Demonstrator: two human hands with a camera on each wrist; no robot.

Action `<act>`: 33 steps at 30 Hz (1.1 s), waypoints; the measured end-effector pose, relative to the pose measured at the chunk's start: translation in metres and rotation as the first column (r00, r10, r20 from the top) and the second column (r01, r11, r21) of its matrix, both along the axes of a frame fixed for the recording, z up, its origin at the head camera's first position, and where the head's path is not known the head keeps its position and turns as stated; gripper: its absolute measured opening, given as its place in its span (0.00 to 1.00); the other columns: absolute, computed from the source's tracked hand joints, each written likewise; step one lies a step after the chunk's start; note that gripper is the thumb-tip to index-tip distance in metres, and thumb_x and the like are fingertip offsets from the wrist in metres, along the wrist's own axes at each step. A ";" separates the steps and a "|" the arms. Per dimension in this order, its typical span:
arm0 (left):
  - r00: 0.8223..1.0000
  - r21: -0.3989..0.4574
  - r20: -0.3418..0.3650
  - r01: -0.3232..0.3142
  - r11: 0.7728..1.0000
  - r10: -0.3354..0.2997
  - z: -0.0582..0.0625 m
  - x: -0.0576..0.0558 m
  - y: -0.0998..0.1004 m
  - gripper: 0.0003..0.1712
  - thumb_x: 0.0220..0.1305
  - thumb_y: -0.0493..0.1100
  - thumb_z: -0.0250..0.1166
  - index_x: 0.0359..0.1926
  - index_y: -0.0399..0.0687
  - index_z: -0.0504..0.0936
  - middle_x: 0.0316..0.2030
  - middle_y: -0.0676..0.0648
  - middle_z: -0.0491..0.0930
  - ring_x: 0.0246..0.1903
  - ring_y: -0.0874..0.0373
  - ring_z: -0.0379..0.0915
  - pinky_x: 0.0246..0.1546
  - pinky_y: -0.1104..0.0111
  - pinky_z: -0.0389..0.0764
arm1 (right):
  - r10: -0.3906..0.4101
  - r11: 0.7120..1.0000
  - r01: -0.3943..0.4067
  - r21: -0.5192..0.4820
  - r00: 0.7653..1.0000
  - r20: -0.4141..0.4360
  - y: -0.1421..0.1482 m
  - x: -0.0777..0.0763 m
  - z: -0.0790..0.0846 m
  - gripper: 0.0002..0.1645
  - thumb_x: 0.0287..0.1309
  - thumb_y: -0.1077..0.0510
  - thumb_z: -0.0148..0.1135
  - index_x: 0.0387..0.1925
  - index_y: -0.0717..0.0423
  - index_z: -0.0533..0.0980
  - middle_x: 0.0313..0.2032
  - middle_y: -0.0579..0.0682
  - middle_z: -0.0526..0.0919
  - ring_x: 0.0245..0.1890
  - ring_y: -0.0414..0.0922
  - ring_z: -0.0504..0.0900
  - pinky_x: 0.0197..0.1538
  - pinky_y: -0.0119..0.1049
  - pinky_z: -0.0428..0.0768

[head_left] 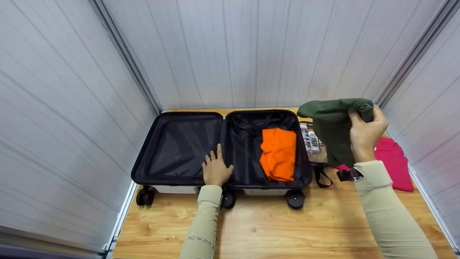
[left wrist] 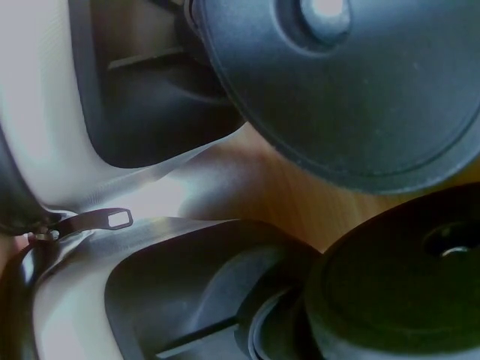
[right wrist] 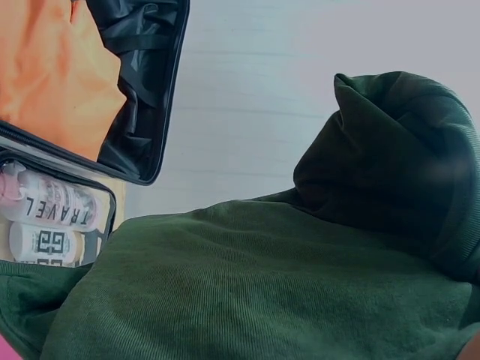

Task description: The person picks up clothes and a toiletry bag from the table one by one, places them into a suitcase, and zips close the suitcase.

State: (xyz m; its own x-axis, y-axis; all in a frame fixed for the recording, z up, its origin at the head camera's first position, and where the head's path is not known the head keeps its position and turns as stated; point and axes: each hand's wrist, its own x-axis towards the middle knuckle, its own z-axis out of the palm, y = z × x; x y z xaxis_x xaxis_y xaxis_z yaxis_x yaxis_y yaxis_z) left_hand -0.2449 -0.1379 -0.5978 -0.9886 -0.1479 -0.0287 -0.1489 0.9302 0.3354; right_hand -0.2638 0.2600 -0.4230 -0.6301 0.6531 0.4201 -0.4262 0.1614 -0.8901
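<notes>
My right hand [head_left: 368,131] grips a folded dark green garment [head_left: 332,111], held up in the air right of the suitcase [head_left: 266,187]. In the right wrist view the green cloth [right wrist: 247,277] fills the lower part, ribbed and bunched at one end. The suitcase lies open on the floor, black inside. My left hand [head_left: 216,171] rests with spread fingers over the hinge between its two halves. In the right half lies a folded orange garment [head_left: 278,154]. The left wrist view shows suitcase wheels [left wrist: 345,97] and a zipper pull [left wrist: 97,220]; the left hand is mostly hidden there.
A clear toiletry bag [head_left: 318,156] with a travel bottle [right wrist: 56,202] and other containers stands beside the suitcase's right edge. Further right a pink garment [head_left: 393,163] lies on the wooden floor [head_left: 269,230]. Pale panel walls [head_left: 244,54] enclose the back and both sides.
</notes>
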 end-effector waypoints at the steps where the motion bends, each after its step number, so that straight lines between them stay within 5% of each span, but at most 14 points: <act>1: 1.000 0.002 -0.002 0.001 1.000 -0.001 0.000 0.000 0.000 0.57 0.65 0.61 0.67 0.84 0.59 0.43 0.77 0.34 0.59 0.76 0.33 0.54 0.74 0.42 0.62 | 0.001 1.000 -0.001 -0.002 1.000 0.000 -0.001 0.000 0.000 0.08 0.52 0.71 0.71 0.33 0.57 0.86 0.29 0.39 0.83 0.38 0.38 0.77 0.46 0.31 0.73; 15: 1.000 -0.007 -0.013 0.006 1.000 -0.006 0.001 0.001 0.001 0.56 0.65 0.61 0.67 0.83 0.58 0.45 0.77 0.34 0.60 0.76 0.33 0.56 0.73 0.42 0.62 | 0.033 0.999 -0.031 0.044 0.998 -0.053 -0.027 0.023 0.024 0.04 0.54 0.72 0.68 0.33 0.66 0.85 0.27 0.39 0.81 0.35 0.38 0.75 0.42 0.31 0.72; 23: 1.000 -0.008 -0.013 0.005 1.000 -0.005 0.002 0.002 0.002 0.56 0.65 0.61 0.67 0.83 0.59 0.45 0.77 0.34 0.60 0.76 0.33 0.56 0.73 0.42 0.62 | 0.041 0.999 -0.040 0.025 0.999 -0.019 -0.029 0.017 0.021 0.08 0.53 0.73 0.69 0.34 0.61 0.86 0.29 0.38 0.81 0.38 0.37 0.77 0.45 0.30 0.74; 33: 1.000 -0.006 -0.006 0.004 1.000 -0.004 0.002 0.001 0.002 0.56 0.65 0.61 0.67 0.83 0.58 0.45 0.77 0.33 0.60 0.76 0.32 0.56 0.73 0.42 0.62 | 0.017 0.998 -0.015 0.065 0.999 -0.029 -0.040 0.020 0.030 0.08 0.52 0.74 0.69 0.37 0.74 0.83 0.27 0.35 0.78 0.37 0.36 0.74 0.47 0.30 0.70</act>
